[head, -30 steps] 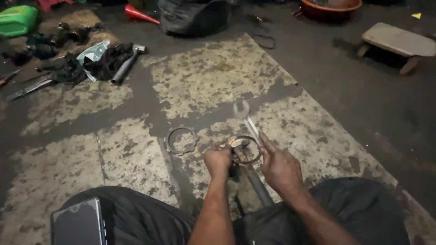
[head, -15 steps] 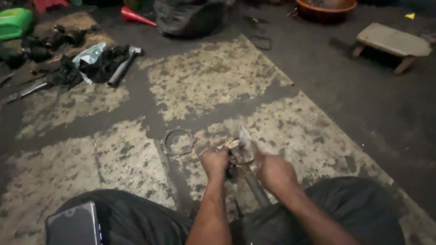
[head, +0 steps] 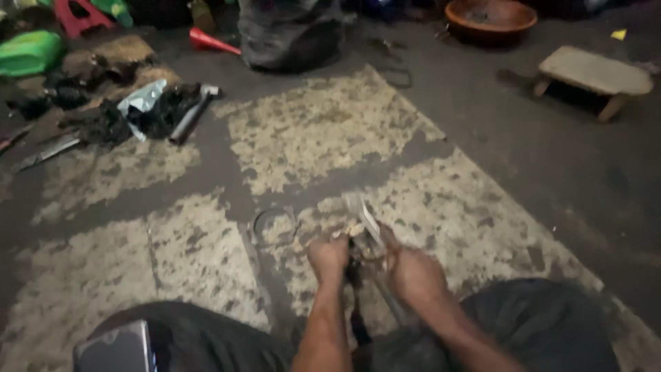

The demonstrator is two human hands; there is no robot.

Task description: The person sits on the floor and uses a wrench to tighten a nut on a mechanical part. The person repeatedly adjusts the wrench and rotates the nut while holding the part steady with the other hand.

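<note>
Hands (head: 372,262) drawn closer together, wrench (head: 363,217) now blurred, ring (head: 274,224) unmoved

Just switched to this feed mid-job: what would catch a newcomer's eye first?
Low in the middle, the left hand and right hand close together on a blurred shiny metal tool over the worn, patchy concrete floor. Just left of them lies a thin metal ring; far upper left, a bright green plastic container.
</note>
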